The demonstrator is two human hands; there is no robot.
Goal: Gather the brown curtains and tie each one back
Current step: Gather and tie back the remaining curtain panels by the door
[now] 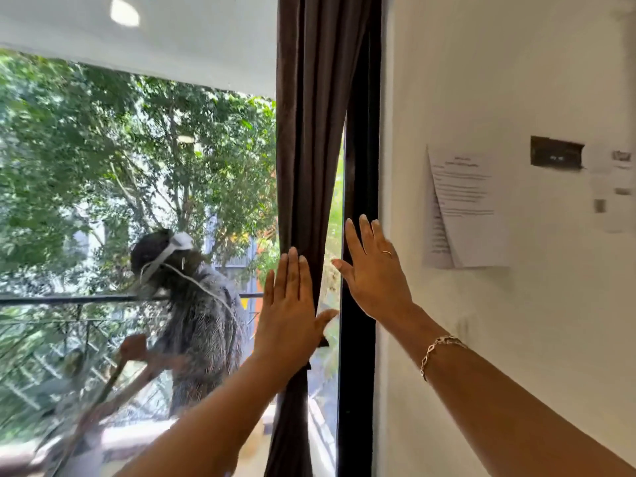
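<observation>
A brown curtain (311, 132) hangs gathered in narrow folds at the right side of a big window, beside the black window frame (359, 339). My left hand (292, 304) lies flat against the curtain's lower part, fingers straight and pointing up, thumb spread to the right. My right hand (373, 270) is raised just right of the curtain, in front of the black frame, fingers straight and spread, holding nothing. A ring sits on one finger and a chain bracelet (438, 349) on that wrist. No tie-back is in sight.
The window glass (137, 201) shows trees, a railing, and a faint reflection of a person wearing a headset (192, 304). A white wall (516, 321) on the right carries a taped paper sheet (464, 208) and a dark rectangular hole (555, 152).
</observation>
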